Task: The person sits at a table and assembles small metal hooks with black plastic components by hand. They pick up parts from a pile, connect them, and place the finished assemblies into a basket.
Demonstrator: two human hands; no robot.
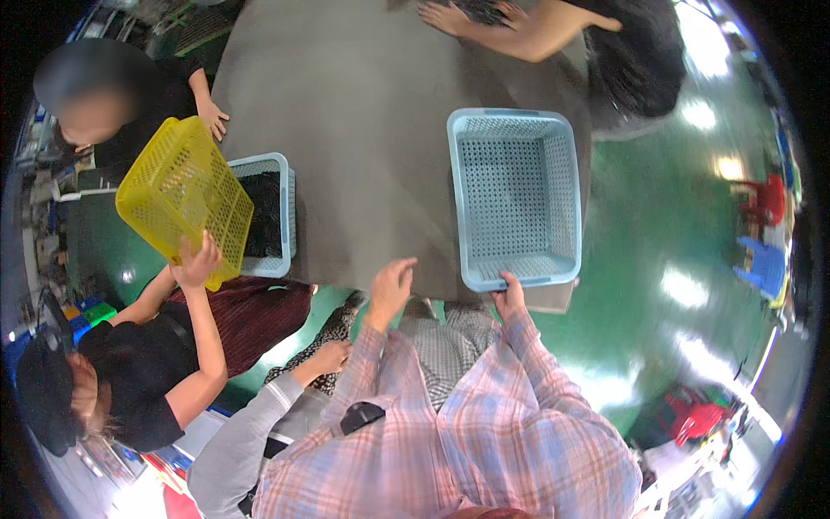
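A light blue plastic basket [514, 281] with lattice sides and bottom sits on the right part of the grey table [363, 130], and nothing shows inside it. Its near rim is gripped by my right hand [510, 298], thumb over the top edge. My left hand [391, 290] hovers at the table's near edge, to the left of that basket and apart from it. The fingers there are loosely stretched out and hold nothing.
On the left, a person in black tilts a yellow basket [186, 190] over another blue basket [285, 216] holding black items [261, 212]. Other people stand at the far left and far right. Close on my left is a grey-sleeved arm [259, 424]. Stools [762, 268] stand farther right.
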